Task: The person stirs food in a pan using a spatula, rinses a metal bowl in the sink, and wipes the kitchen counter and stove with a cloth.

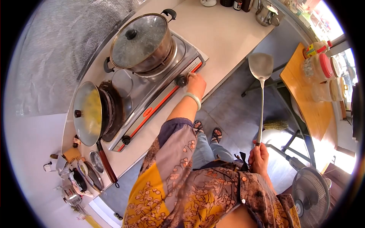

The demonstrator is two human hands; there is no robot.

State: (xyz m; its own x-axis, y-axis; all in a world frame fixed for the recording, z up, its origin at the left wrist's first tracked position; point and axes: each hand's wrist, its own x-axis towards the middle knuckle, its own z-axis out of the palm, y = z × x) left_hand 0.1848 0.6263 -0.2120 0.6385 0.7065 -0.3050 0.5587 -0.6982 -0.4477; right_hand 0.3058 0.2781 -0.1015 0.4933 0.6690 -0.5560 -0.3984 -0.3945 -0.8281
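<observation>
My left hand (pixel 196 84), with a pale bangle at its wrist, is at the front of the gas stove (pixel 152 104), its fingers closed at the black stove knob (pixel 180 80). Part of the fingers is turned from view. My right hand (pixel 259 158) grips the handle end of a long metal wok spatula (pixel 261 68), held upright over the floor with its blade up. On the burner nearer my left hand stands a steel pot (pixel 157 53) under a glass lid fogged with steam. A lidded pan (pixel 89 114) with yellow food sits on the other burner.
A second knob (pixel 126 140) is on the stove's front. The pan's long handle (pixel 107 167) juts past the counter edge. A wooden table (pixel 304 87) holds jars at right. A fan (pixel 310 193) stands at lower right. A kettle (pixel 267 15) is at the counter's far end.
</observation>
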